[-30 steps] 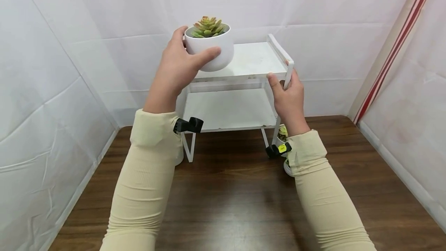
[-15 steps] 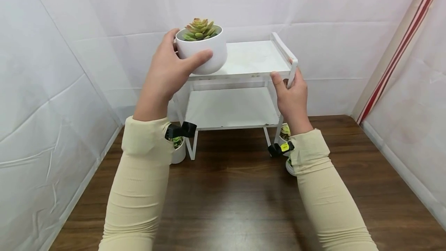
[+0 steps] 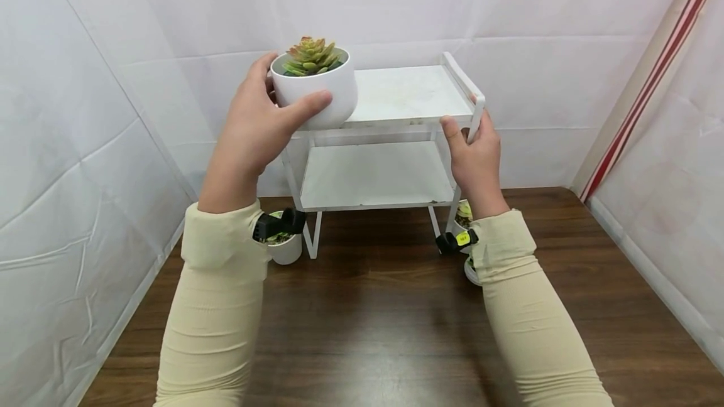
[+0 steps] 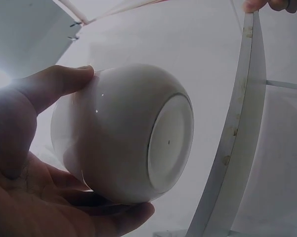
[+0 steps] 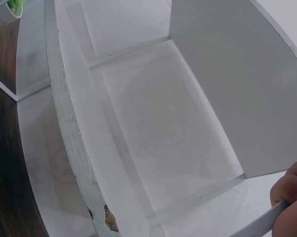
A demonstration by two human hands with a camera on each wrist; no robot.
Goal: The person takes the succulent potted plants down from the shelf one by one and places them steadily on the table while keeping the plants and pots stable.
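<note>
My left hand (image 3: 254,121) grips a round white pot (image 3: 325,96) with a green, red-tipped succulent (image 3: 311,58) in it. In the left wrist view the thumb lies on one side of the pot (image 4: 123,133) and the fingers on the other; its flat base shows, apart from the shelf edge (image 4: 237,123). The pot is held up at the front left of the top tier of a white two-tier shelf (image 3: 407,93). At that shelf's right front corner my right hand (image 3: 475,156) grips the upright, thumb at the front. In the right wrist view the fingers (image 5: 289,190) curl round the frame.
Beneath my left wrist a potted succulent (image 3: 285,247) stands on the brown wooden table (image 3: 373,319). Two more potted plants, partly hidden by my right wrist, stand by the shelf's right leg, one being a pot (image 3: 464,218). White sheets (image 3: 226,5) hang around the table.
My left hand has carried the pot to the left and slightly down in the head view. The potted plant under the left wrist has come into sight. My right hand keeps its hold on the shelf.
</note>
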